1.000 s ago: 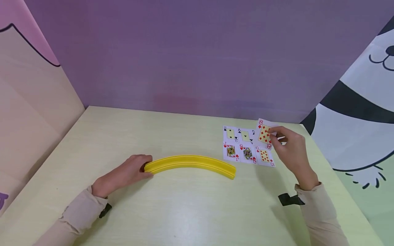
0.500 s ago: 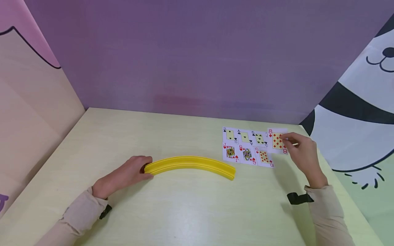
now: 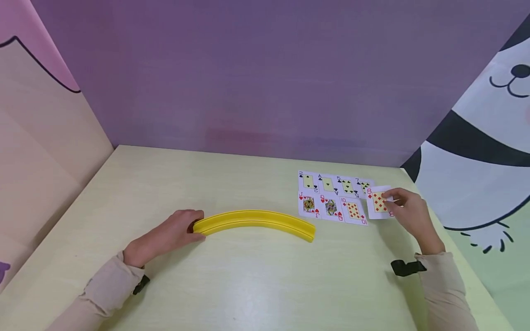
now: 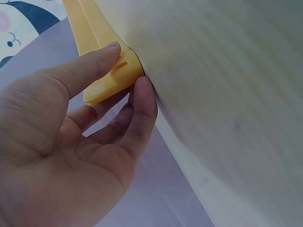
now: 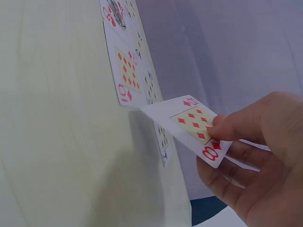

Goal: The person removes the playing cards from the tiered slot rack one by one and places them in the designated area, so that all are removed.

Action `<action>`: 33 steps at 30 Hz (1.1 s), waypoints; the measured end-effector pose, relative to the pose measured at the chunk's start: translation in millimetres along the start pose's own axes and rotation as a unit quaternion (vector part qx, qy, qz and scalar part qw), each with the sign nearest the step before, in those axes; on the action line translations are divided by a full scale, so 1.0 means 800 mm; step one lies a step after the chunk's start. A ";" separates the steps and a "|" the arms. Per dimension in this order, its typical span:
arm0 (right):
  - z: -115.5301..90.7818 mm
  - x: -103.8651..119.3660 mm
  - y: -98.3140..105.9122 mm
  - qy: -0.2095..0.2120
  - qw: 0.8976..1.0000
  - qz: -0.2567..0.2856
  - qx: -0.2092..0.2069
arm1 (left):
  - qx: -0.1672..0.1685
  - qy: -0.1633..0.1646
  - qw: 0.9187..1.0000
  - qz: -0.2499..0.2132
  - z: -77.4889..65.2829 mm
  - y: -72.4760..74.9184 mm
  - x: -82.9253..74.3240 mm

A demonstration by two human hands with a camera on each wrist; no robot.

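Note:
With thumb and fingers my right hand [image 3: 411, 214] pinches an eight of diamonds [image 3: 377, 203] by its right side. In the right wrist view that card is tilted and raised above the table, its left edge close to the ten of diamonds [image 5: 127, 71]. Two rows of face-up playing cards lie side by side: a two, ace, five and seven [image 3: 364, 185] at the back, a jack [image 3: 308, 204], queen [image 3: 331, 207] and ten in front. My left hand [image 3: 167, 236] grips the left end of a curved yellow grooved track piece [image 3: 254, 218], which lies on the table.
The pale wooden table [image 3: 248, 285] ends at a purple cloth wall [image 3: 265, 82] behind the cards. A panda-printed panel [image 3: 492, 156] stands along the right side, a pink and beige panel [image 3: 41, 128] along the left.
My right hand has carried the eight of diamonds rightward from over the back row, then toward me beside the ten, uncovering the five and seven. My left hand and the track piece stay put.

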State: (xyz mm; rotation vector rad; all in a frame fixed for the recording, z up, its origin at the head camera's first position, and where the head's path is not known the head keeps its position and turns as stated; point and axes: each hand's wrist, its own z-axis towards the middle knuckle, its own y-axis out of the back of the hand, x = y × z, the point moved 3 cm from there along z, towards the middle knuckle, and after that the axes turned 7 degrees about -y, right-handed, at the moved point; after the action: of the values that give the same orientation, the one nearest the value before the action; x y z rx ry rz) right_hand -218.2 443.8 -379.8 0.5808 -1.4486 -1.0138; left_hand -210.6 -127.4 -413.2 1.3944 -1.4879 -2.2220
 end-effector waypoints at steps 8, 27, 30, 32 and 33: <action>0.003 -0.027 -0.015 0.009 0.999 -0.010 0.043 | -0.001 -0.003 1.000 -0.001 -0.001 0.000 0.000; 0.010 -0.034 -0.028 0.005 0.996 -0.043 0.082 | 0.000 -0.007 1.000 -0.010 -0.001 0.000 0.002; 0.011 -0.034 -0.031 0.018 0.996 -0.052 0.072 | 0.001 -0.005 1.000 -0.011 -0.001 -0.001 0.001; 0.012 -0.032 -0.033 0.028 0.996 -0.057 0.066 | 0.001 -0.005 1.000 -0.012 -0.001 0.000 0.001; 0.012 -0.032 -0.033 0.034 0.996 -0.061 0.062 | 0.001 -0.007 1.000 -0.012 -0.001 0.000 0.001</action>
State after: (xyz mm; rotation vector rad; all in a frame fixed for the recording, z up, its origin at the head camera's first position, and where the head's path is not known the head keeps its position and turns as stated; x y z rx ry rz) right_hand -229.1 454.0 -414.8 0.7950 -1.4364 -0.9936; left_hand -210.2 -128.6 -413.7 1.4078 -1.4855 -2.2485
